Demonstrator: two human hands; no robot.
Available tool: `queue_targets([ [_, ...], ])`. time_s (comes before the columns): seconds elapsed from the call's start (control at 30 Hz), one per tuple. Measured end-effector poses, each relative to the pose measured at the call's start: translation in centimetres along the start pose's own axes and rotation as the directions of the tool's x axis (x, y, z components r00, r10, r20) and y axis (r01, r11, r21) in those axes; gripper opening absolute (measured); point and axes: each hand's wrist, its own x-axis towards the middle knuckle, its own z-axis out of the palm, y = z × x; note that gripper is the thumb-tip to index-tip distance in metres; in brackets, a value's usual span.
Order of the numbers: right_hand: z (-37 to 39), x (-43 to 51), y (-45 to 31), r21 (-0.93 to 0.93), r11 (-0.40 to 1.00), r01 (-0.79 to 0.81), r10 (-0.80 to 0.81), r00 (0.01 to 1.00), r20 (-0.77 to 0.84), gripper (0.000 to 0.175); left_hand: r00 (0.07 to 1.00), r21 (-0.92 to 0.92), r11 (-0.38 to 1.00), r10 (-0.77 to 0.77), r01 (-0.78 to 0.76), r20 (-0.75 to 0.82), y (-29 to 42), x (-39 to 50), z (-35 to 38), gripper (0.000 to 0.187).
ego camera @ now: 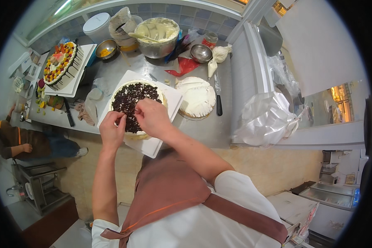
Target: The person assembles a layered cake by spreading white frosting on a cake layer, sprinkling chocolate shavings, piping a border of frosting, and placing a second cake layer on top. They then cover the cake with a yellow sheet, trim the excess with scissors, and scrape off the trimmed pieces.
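Observation:
A round layer cake (133, 93) sits on a white square board (176, 98) in front of me. Pale cream shows around its rim, and small dark pieces, perhaps beans or chocolate bits, cover most of its top. My left hand (112, 127) is over the near left edge of the cake, thumb and fingers drawn together in a pinch. Over the near right part is my right hand (153, 117), its fingers bent together and pointing down at the topping. Whether either hand pinches any pieces is too small to tell. My hands hide part of the near side.
Right of the board are a cream-coated round (196, 96), a black-handled spatula (219, 105) and a piping bag (218, 57). Behind stand a cream-filled metal bowl (156, 49) and a small bowl (201, 52). A fruit-topped cake (60, 65) and another person (28, 141) are at left.

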Motion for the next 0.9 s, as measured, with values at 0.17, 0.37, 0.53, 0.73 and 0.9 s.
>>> queue_targets([
  [0.17,-0.5,-0.6,0.2,-0.195,0.981,-0.012,0.033,0.994,0.104,0.025,0.992,0.086,0.989,0.122,-0.119,-0.032,-0.6,-0.7,-2.0,0.007],
  [0.37,-1.0,-0.5,-0.1,-0.326,0.945,-0.014,0.033,0.998,0.053,0.015,0.995,-0.164,0.982,-0.086,0.092,0.043,-0.4,-1.9,-3.0,0.027],
  [0.53,-0.8,-0.2,-0.5,-0.397,0.916,-0.061,0.097,0.993,0.071,0.008,0.996,-0.002,0.996,0.084,-0.084,0.041,1.0,-1.2,-1.7,0.044],
  [0.73,-1.6,-1.4,-1.1,-0.285,0.955,-0.083,0.092,0.996,0.019,0.011,0.998,-0.133,0.990,-0.055,0.052,-0.023,-0.3,-1.9,-3.3,0.042],
  [0.9,-1.5,-1.7,-1.1,-0.257,0.965,-0.048,0.055,0.998,0.018,0.022,0.970,-0.328,0.935,-0.192,0.136,-0.147,-4.3,-4.7,-4.4,0.047],
])
